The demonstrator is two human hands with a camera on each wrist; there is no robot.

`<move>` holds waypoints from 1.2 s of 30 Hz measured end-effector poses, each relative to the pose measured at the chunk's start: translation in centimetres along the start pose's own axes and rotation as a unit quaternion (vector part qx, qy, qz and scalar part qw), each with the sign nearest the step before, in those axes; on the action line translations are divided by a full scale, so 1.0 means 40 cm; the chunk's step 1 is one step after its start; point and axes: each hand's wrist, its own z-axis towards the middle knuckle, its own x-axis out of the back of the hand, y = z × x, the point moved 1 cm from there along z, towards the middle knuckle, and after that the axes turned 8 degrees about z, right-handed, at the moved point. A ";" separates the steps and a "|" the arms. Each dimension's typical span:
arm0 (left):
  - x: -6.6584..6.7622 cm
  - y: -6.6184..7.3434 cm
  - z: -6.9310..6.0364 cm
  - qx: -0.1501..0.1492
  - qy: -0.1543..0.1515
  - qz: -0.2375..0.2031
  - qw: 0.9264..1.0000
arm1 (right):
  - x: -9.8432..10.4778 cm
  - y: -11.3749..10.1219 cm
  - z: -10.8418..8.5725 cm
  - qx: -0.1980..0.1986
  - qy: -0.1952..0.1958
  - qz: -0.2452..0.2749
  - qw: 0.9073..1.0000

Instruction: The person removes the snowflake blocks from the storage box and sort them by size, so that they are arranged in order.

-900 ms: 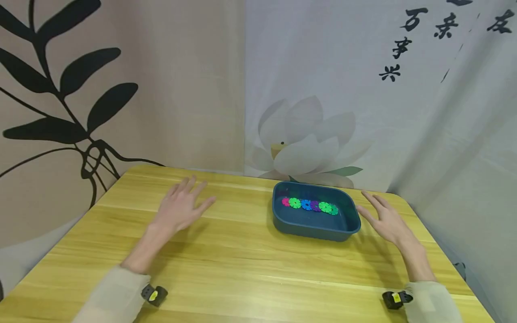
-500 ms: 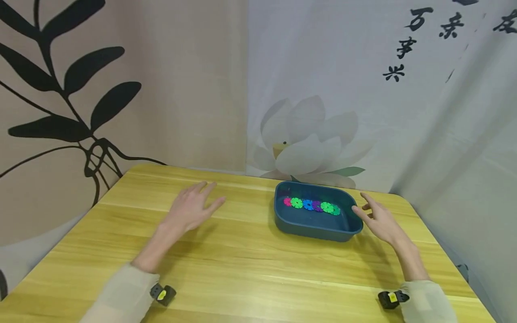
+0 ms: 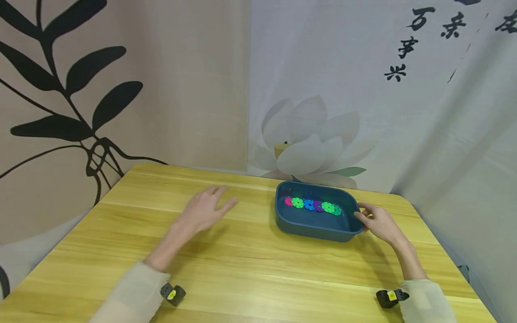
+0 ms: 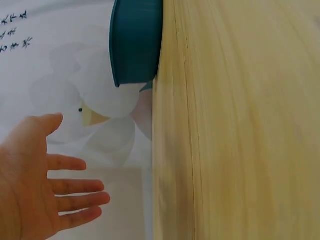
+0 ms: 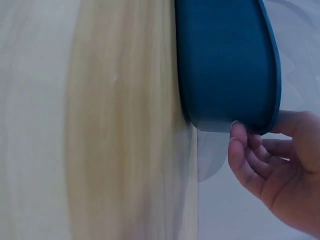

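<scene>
A dark blue plastic bin [image 3: 315, 231] stands toward the back right of the wooden table. Inside it lies a row of several flower-shaped plastic discs [image 3: 308, 205] in pink, green, blue and purple. My right hand [image 3: 381, 223] grips the bin's right end, thumb over the rim and fingers curled against the outside, as the right wrist view shows with the hand [image 5: 287, 167] at the bin's end wall [image 5: 227, 70]. To the left of the bin, my left hand [image 3: 202, 210] hovers above the table with fingers spread, holding nothing.
The wooden table [image 3: 242, 273] runs back to a cloth curtain [image 3: 194, 89] printed with leaves, a lotus flower and black characters. Small black wrist cameras sit on both sleeves.
My right hand has closed from an open pose onto the bin's right rim. My left hand has moved right, toward the bin, still with its fingers spread.
</scene>
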 end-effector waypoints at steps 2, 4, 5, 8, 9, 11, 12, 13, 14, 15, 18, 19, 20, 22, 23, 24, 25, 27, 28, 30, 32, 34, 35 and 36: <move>-0.004 0.011 0.004 -0.004 0.000 -0.012 1.000 | 0.000 0.001 -0.001 0.003 -0.003 0.007 1.000; -0.007 0.022 0.008 -0.007 0.000 -0.024 1.000 | 0.000 0.003 -0.001 0.002 -0.006 0.014 1.000; -0.008 0.027 0.010 -0.008 0.000 -0.028 1.000 | 0.000 0.003 -0.001 0.001 -0.008 0.018 1.000; -0.013 0.043 0.018 -0.008 -0.004 -0.042 0.999 | 0.001 0.004 -0.002 0.001 -0.014 0.033 0.999; -0.015 0.049 0.020 -0.008 -0.006 -0.047 0.999 | 0.001 0.005 -0.002 0.001 -0.015 0.037 0.999; -0.019 0.060 0.025 -0.007 -0.009 -0.055 0.998 | 0.001 0.005 -0.002 0.003 -0.018 0.047 0.999; -0.022 0.065 0.027 -0.008 -0.010 -0.060 0.998 | 0.001 0.004 -0.003 0.004 -0.019 0.050 0.999; -0.024 0.071 0.030 -0.009 -0.011 -0.064 0.998 | 0.001 0.004 -0.003 0.005 -0.020 0.054 0.998; -0.026 0.077 0.032 -0.009 -0.011 -0.069 0.998 | 0.000 0.003 -0.004 0.006 -0.021 0.057 0.998; -0.028 0.083 0.034 -0.011 -0.011 -0.075 0.997 | 0.000 0.002 -0.005 0.006 -0.023 0.061 0.998; -0.033 0.099 0.042 -0.019 -0.008 -0.087 0.996 | -0.001 -0.001 -0.008 0.007 -0.026 0.070 0.997; -0.035 0.104 0.046 -0.022 -0.008 -0.090 0.996 | -0.002 -0.002 -0.009 0.008 -0.027 0.073 0.997; -0.037 0.109 0.049 -0.023 -0.008 -0.094 0.995 | -0.003 -0.002 -0.009 0.009 -0.028 0.075 0.997; -0.042 0.119 0.055 -0.026 -0.009 -0.096 0.995 | -0.005 -0.002 -0.010 0.008 -0.030 0.077 0.997; -0.044 0.125 0.059 -0.028 -0.009 -0.097 0.995 | -0.006 -0.002 -0.011 0.008 -0.031 0.077 0.997; -0.046 0.131 0.061 -0.028 -0.010 -0.100 0.995 | -0.007 -0.002 -0.011 0.007 -0.033 0.078 0.996; -0.048 0.137 0.064 -0.029 -0.010 -0.103 0.994 | -0.008 -0.001 -0.011 0.008 -0.034 0.080 0.996; -0.051 0.149 0.070 -0.033 -0.010 -0.110 0.993 | -0.011 0.000 -0.011 0.007 -0.037 0.085 0.996; -0.052 0.155 0.072 -0.034 -0.011 -0.114 0.993 | -0.012 0.000 -0.012 0.008 -0.038 0.088 0.995; -0.053 0.167 0.076 -0.035 -0.012 -0.121 0.992 | -0.014 0.000 -0.013 0.009 -0.041 0.094 0.995; -0.054 0.178 0.080 -0.035 -0.015 -0.125 0.991 | -0.017 -0.002 -0.014 0.011 -0.042 0.099 0.994; -0.054 0.189 0.084 -0.031 -0.019 -0.130 0.991 | -0.020 -0.005 -0.015 0.012 -0.043 0.102 0.994; -0.055 0.194 0.086 -0.030 -0.019 -0.133 0.991 | -0.021 -0.006 -0.016 0.013 -0.044 0.103 0.994; -0.056 0.199 0.087 -0.029 -0.020 -0.134 0.990 | -0.022 -0.007 -0.016 0.013 -0.044 0.104 0.994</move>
